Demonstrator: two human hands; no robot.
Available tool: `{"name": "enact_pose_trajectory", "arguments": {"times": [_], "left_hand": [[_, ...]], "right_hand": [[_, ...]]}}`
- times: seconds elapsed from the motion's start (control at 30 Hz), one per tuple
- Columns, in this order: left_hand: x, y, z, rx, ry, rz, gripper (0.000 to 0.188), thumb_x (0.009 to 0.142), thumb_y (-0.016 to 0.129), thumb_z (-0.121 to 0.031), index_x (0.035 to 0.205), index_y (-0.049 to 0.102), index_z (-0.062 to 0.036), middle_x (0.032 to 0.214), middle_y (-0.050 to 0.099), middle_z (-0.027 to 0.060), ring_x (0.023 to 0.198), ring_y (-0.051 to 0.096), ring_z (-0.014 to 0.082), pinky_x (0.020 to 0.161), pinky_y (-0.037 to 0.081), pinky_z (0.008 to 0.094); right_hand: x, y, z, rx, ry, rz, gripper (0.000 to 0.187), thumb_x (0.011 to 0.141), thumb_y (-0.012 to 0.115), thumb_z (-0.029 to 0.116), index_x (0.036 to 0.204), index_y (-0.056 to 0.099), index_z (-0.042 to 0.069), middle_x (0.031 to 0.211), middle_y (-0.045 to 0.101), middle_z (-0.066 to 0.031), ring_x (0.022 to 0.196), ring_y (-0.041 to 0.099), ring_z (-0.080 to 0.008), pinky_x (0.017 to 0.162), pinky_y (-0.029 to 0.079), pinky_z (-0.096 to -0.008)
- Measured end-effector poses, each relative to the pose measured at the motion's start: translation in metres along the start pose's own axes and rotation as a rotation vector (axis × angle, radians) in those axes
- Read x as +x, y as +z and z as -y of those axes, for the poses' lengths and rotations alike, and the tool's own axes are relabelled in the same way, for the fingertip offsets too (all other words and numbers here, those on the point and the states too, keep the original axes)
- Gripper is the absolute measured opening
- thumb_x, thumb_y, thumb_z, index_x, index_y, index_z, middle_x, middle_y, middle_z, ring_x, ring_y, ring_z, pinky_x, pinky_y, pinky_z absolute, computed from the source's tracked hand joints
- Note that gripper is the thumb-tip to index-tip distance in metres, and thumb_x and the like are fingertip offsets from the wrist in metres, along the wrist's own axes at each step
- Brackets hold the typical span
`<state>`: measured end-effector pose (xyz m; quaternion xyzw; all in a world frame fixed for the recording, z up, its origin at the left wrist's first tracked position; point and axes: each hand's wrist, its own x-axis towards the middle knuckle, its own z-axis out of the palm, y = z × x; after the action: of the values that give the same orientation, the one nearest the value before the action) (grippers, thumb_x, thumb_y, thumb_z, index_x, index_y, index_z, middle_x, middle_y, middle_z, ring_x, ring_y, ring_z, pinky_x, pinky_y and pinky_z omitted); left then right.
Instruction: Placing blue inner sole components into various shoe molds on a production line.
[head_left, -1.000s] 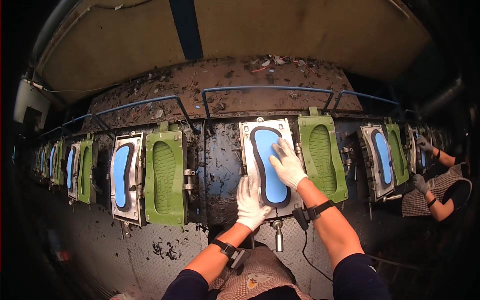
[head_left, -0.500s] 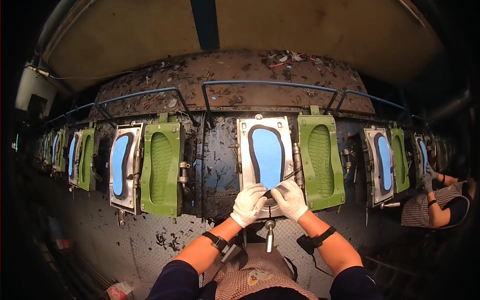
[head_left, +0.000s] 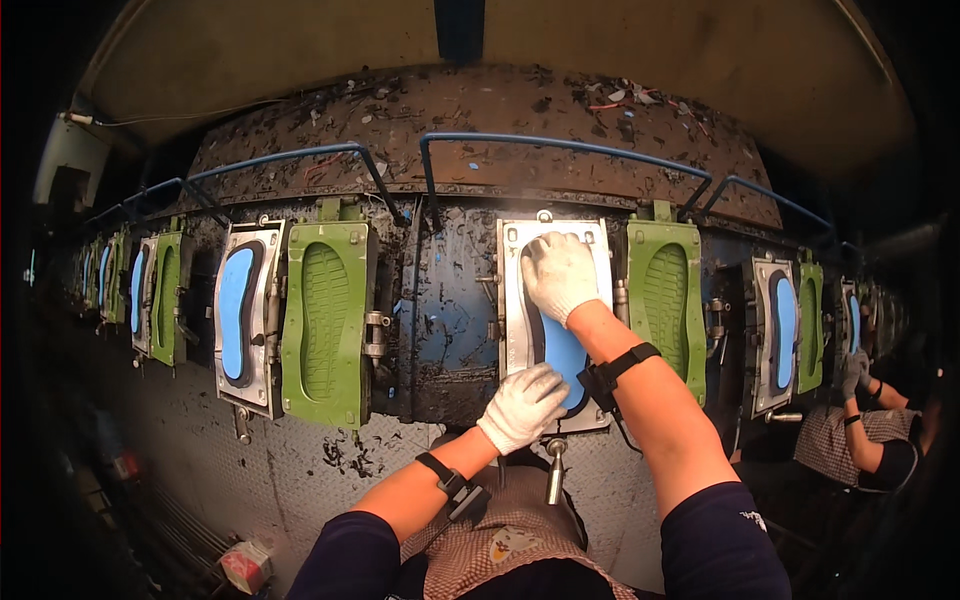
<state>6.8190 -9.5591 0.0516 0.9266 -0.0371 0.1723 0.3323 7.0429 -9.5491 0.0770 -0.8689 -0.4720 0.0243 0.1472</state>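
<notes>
A light-blue shoe-sole piece (head_left: 562, 345) lies in the black-rimmed cavity of a silver metal mould plate (head_left: 513, 300) in front of me. My right hand (head_left: 560, 272), in a white knit glove, reaches across to its far end. The fingers rest bent over that end and hide it. At the near left edge of the sole piece lies my left hand (head_left: 524, 405), gloved the same way. Its fingers point right with slight gaps, fingertips against the blue surface. Beside the plate stands its green mould half (head_left: 665, 310), with a tread pattern in its cavity.
Further moulds with blue sole pieces (head_left: 234, 312) and green halves (head_left: 325, 325) line the bench on both sides. A blue rail (head_left: 570, 146) runs behind, before a brown surface with scraps. A metal handle (head_left: 556, 472) juts toward me. Another person (head_left: 865, 440) works at the far right.
My right hand has moved from the near end of the sole piece to its far end. My left hand remains by the near end. The view has shifted slightly.
</notes>
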Motion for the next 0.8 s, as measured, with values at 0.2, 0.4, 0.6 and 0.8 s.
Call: {"name": "enact_pose_trajectory", "arguments": {"times": [0.2, 0.4, 0.6, 0.8], "left_hand": [[0.06, -0.033, 0.024, 0.127, 0.333, 0.504, 0.037, 0.076, 0.08, -0.028, 0.103, 0.066, -0.0059, 0.143, 0.056, 0.0152, 0.142, 0.044, 0.0386, 0.121, 0.028, 0.0616], [0.101, -0.034, 0.024, -0.059, 0.324, 0.906, 0.083, 0.092, 0.064, -0.056, 0.158, 0.042, -0.0127, 0.167, 0.035, 0.0167, 0.16, 0.019, 0.0348, 0.129, 0.01, 0.0624], [0.092, -0.024, 0.03, -0.104, 0.202, 0.799, 0.074, 0.102, 0.04, -0.06, 0.158, 0.043, -0.0108, 0.168, 0.032, 0.0188, 0.159, 0.021, 0.0386, 0.129, 0.011, 0.0581], [0.093, -0.053, 0.114, -0.509, -0.782, -0.292, 0.065, 0.108, 0.043, -0.051, 0.155, 0.045, -0.0075, 0.161, 0.042, 0.0209, 0.146, 0.044, 0.0353, 0.124, 0.032, 0.0454]], "right_hand": [[-0.138, -0.058, 0.014, 0.664, 0.44, -0.184, 0.035, 0.099, 0.058, 0.022, 0.127, 0.068, 0.004, 0.135, 0.062, -0.0184, 0.131, 0.056, -0.036, 0.112, 0.044, -0.0434], [-0.337, -0.044, 0.078, 2.128, 1.385, 0.413, 0.051, 0.103, 0.069, 0.034, 0.14, 0.053, 0.002, 0.104, 0.069, -0.0141, 0.098, 0.069, -0.0263, 0.088, 0.057, -0.0403], [-0.214, -0.07, 0.011, 0.414, 0.298, 1.545, 0.011, 0.092, 0.064, 0.011, 0.089, 0.071, 0.003, 0.081, 0.073, -0.0155, 0.079, 0.073, -0.0242, 0.071, 0.059, -0.0374], [-0.29, -0.059, 0.027, 0.063, 0.133, 0.528, 0.017, 0.089, 0.063, 0.013, 0.102, 0.066, 0.003, 0.089, 0.072, -0.0158, 0.08, 0.073, -0.0333, 0.072, 0.059, -0.0432]]}}
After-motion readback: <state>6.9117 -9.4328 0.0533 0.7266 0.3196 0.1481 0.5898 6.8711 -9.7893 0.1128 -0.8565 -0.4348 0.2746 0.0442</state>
